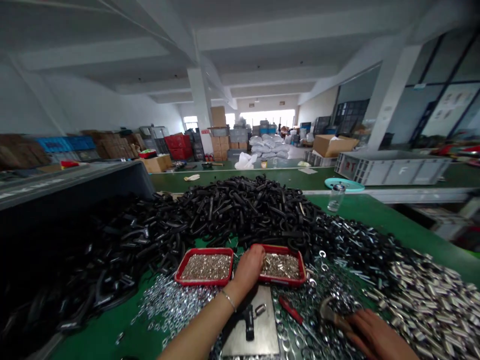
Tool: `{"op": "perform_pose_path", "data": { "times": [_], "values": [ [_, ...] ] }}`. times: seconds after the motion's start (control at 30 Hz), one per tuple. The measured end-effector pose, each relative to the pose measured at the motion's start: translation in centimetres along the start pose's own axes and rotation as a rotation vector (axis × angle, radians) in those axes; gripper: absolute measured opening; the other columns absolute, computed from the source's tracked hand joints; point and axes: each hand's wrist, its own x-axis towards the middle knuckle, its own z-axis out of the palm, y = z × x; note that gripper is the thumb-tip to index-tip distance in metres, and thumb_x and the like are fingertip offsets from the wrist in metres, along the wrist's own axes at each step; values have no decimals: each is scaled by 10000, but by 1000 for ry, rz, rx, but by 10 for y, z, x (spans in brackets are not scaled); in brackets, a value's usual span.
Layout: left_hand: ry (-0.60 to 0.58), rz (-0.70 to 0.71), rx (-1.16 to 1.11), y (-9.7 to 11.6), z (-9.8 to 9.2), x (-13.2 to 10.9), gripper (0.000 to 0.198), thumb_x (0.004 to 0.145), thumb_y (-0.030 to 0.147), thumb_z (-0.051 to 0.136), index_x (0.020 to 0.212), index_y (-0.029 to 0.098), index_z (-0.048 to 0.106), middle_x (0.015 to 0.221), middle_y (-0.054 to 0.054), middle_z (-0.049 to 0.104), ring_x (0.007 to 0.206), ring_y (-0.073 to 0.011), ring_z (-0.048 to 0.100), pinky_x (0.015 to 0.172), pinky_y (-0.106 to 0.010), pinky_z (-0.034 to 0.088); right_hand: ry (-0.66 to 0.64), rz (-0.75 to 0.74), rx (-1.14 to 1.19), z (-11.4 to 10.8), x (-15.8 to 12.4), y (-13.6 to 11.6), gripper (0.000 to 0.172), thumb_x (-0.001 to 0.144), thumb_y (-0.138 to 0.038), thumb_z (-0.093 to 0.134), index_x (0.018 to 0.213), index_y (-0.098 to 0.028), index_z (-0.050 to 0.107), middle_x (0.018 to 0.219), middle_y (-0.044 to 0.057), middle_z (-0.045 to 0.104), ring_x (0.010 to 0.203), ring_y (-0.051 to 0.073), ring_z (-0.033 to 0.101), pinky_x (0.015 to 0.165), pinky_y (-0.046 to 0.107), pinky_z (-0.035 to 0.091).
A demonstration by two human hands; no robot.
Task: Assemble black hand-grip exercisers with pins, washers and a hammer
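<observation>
At the near edge of the green table point(393, 225), the right hand point(375, 335) lies low among loose washers point(330, 300), its fingers curled around a dull metal piece point(330, 314); what kind of piece it is cannot be told. Just left of it lies a tool with a red handle point(291, 312), pointing up and left. Between the two arms sits a flat grey metal plate point(262, 335) with a black part point(248, 320) standing on it.

The left hand point(250, 267) reaches forward from a bare forearm with a thin bracelet point(228, 300) at the wrist. Its fingers are bent down into the right red tray point(282, 265), touching the small silvery pieces that fill it; whether it has pinched any cannot be told. The left red tray point(205, 266) sits just beside, holding the same sort of small pieces, and more washers spread in front of it.

To the right, a wide heap of short shiny metal sleeves point(431, 300) covers the table. Behind the trays rises a large pile of black curved parts point(240, 210), running far to the left.

Farther back stand a clear glass jar point(335, 197), a teal plate point(345, 185) and a long grey crate point(390, 169). Beyond are cardboard boxes point(332, 145), white sacks point(268, 145) and a white pillar point(200, 107).
</observation>
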Motion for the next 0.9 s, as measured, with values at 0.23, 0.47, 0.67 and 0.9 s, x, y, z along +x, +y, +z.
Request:
{"op": "perform_pose_path", "data": {
  "times": [0.23, 0.47, 0.67, 0.9],
  "values": [
    [86, -179, -629, -49, -32, -98, 157, 918, 234, 558, 1003, 187, 682, 912, -40, 673, 861, -181, 644, 807, -322, 516, -41, 201, 83, -34, 27, -23, 354, 934, -545, 521, 969, -211, 634, 922, 163, 659, 842, 289, 608, 757, 432, 460],
    [45, -243, -614, -43, -13, -130, 129, 891, 271, 624, 806, 175, 639, 839, -21, 639, 823, -172, 602, 788, -305, 466, -354, 645, 857, -45, 67, -75, 412, 904, -633, 515, 905, -229, 592, 731, 58, 607, 545, 154, 527, 477, 304, 390],
    [-52, -199, -433, -29, 4, -115, 134, 910, 225, 604, 793, 161, 618, 842, -46, 626, 831, -195, 587, 814, -334, 453, -466, 499, 790, -35, 78, -109, 480, 870, -671, 524, 725, -219, 585, 598, 11, 565, 468, 124, 452, 417, 258, 339],
    [-155, 106, -153, -24, -4, -113, 181, 978, 254, 499, 880, 159, 618, 938, -101, 625, 972, -260, 569, 956, -436, 400, -543, 463, 842, -4, 84, -119, 442, 935, -627, 453, 917, -217, 616, 662, 1, 633, 471, 133, 495, 443, 261, 347]
  ]
}}
